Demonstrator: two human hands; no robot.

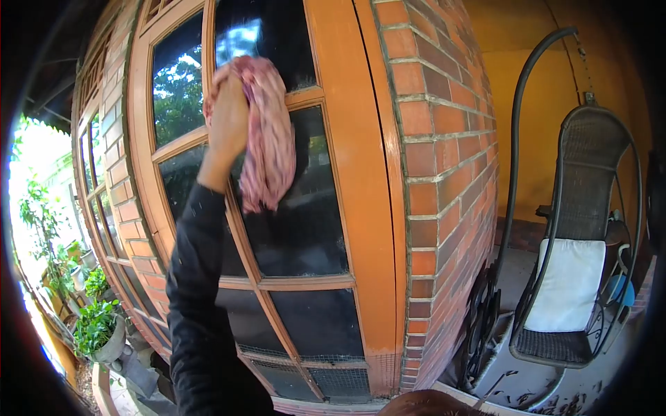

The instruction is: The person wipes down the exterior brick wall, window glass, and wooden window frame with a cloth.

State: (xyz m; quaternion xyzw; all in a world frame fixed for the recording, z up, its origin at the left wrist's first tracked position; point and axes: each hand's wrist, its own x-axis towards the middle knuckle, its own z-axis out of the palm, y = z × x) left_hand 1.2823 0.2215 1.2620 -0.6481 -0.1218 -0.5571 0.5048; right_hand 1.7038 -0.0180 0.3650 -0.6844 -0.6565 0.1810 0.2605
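Note:
My left hand, at the end of a black sleeve, is raised to the window and closed on a crumpled pink cloth. The cloth lies against the dark glass panes and the wooden bar between them, and its loose end hangs down to the right of my wrist. Most of my fingertips are hidden in its folds. My right hand does not show.
An orange wooden frame and a brick pillar stand right of the panes. Farther right hangs a wicker swing chair with a white cushion. A potted plant is at lower left. A brown rounded shape at the bottom edge is unclear.

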